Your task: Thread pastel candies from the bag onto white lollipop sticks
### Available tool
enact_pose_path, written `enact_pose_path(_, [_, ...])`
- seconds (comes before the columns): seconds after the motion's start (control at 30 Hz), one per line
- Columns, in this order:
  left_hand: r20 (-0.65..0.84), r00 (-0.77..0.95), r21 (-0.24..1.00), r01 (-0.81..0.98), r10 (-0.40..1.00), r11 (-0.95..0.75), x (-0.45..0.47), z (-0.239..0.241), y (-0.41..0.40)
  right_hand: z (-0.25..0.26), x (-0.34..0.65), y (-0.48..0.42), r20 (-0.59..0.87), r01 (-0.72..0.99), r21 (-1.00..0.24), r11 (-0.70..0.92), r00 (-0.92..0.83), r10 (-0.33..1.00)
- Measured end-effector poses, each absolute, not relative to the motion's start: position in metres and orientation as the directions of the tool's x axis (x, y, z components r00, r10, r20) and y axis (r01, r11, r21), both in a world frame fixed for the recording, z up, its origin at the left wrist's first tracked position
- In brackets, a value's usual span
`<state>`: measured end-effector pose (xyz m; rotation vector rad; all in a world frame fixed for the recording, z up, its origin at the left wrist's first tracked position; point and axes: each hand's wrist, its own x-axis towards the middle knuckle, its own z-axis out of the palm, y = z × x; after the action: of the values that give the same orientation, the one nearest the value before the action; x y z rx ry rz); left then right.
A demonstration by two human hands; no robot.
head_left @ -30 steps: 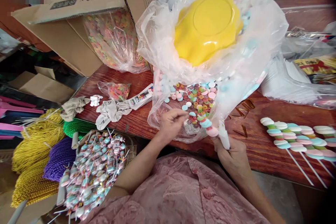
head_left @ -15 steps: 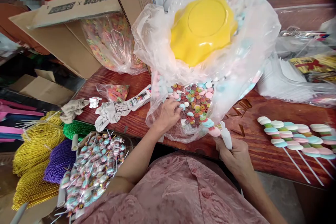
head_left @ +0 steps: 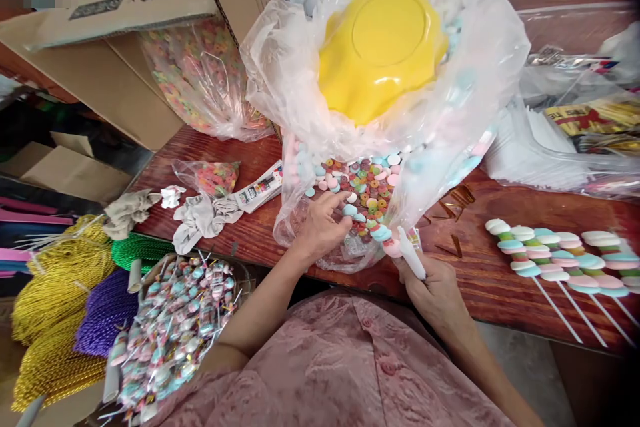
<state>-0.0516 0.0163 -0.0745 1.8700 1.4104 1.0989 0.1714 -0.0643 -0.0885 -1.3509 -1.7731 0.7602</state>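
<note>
Left hand [head_left: 320, 230] half-curled over loose candies [head_left: 367, 190] in plastic bag [head_left: 295, 80], grip unclear; right hand [head_left: 436, 290] closed round skewer [head_left: 413, 260], tip kept beside pile, handy.

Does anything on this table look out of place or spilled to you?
The yellow plastic bowl lies upside down inside the big clear plastic bag, on top of the sweets. Left of it, the brown cardboard box lies on its side, its bag of coloured candy rings bulging out.
</note>
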Motion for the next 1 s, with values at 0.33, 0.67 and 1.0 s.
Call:
enact_pose_path(0.33, [0.402,0.039,0.909,0.102,0.915,-0.404,-0.034,-0.059,-0.008,-0.082,0.168,-0.063,0.230,0.585,-0.757,0.291,-0.177,0.957])
enact_pose_path(0.67, [0.384,0.015,0.917,0.110,0.923,-0.383,-0.033,-0.068,-0.010,-0.085,0.168,-0.063,0.295,0.636,-0.670,0.383,-0.245,0.924])
enact_pose_path(1.0, [0.649,0.043,0.685,0.402,0.760,-0.608,-0.031,-0.070,-0.015,-0.076,0.162,-0.079,0.109,0.280,-0.952,0.124,-0.069,0.992])
